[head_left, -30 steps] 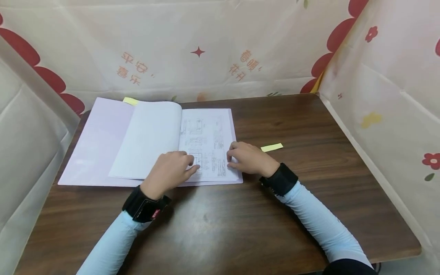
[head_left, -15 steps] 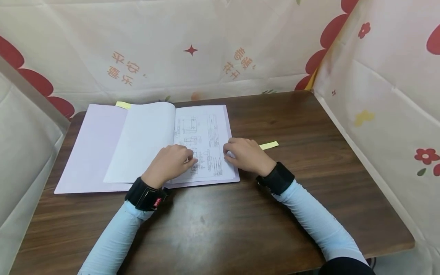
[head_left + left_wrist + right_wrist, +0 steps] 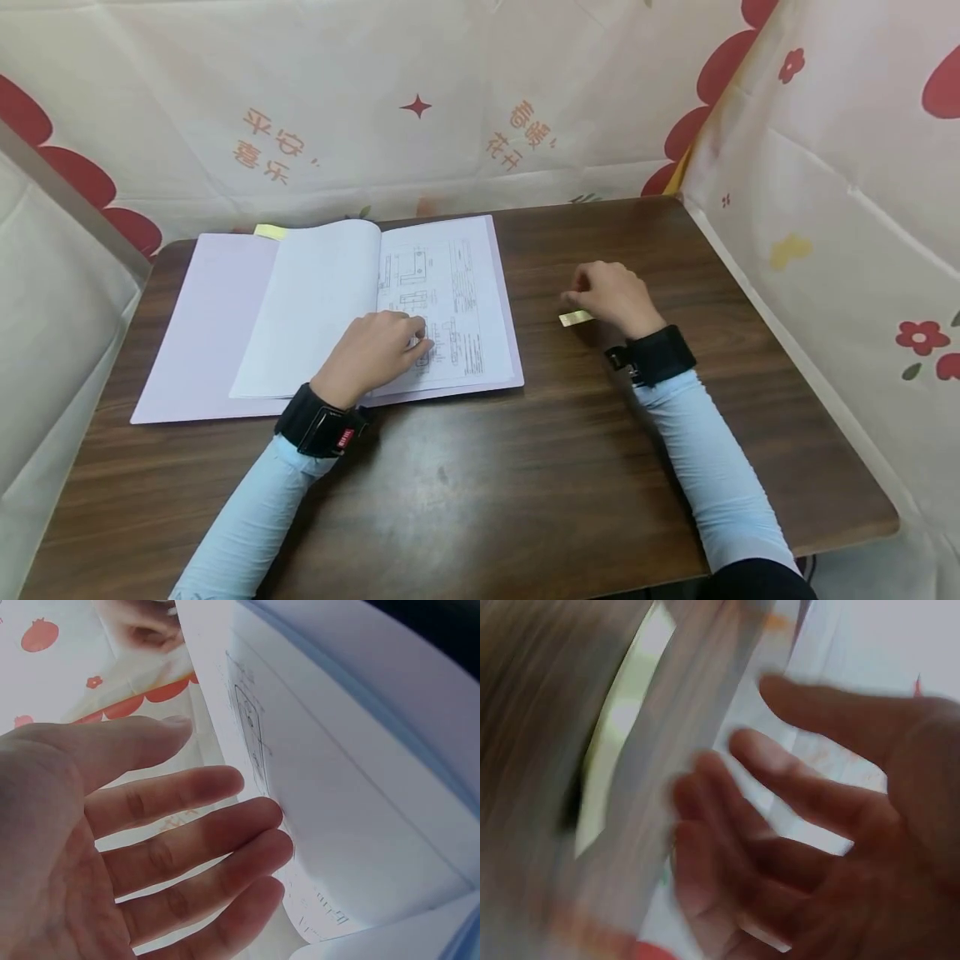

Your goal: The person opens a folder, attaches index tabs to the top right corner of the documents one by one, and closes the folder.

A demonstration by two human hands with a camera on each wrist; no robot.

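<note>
Pale yellow paper strip point(image 3: 575, 317) lying loose on the dark wood-grain worktop point(image 3: 480, 500), at about three o'clock from the open booklet point(image 3: 330, 283), long side running roughly nine to three. Blurred in the right wrist view, but seemingly a little bowed rather than flat. Expect next to no weight, easy bending and creasing and, if a sticky index tab, tackiness on one face; impossible to tell which. Best pinched lightly by the nine o'clock end, clear of any cover, or by both long edges near the middle.

Just over the strip's three o'clock end, the right grip point(image 3: 615, 296): loosely curled, nothing held, apart from the strip in the wrist view.

Across at nine o'clock, the booklet's printed page with line drawings point(image 3: 457, 283): soft and springy by the look of it, better pressed flat than pinched. Over the page's seven o'clock part, the left grip point(image 3: 371, 350): relaxed, nothing held, apparently touching the paper. Further toward nine, a blank page point(image 3: 300, 342) and a lilac cover point(image 3: 198, 342), probably stiffer, easiest to lift by the outer edge. At the booklet's eleven o'clock, a yellow tab point(image 3: 269, 232) jutting out.
</note>
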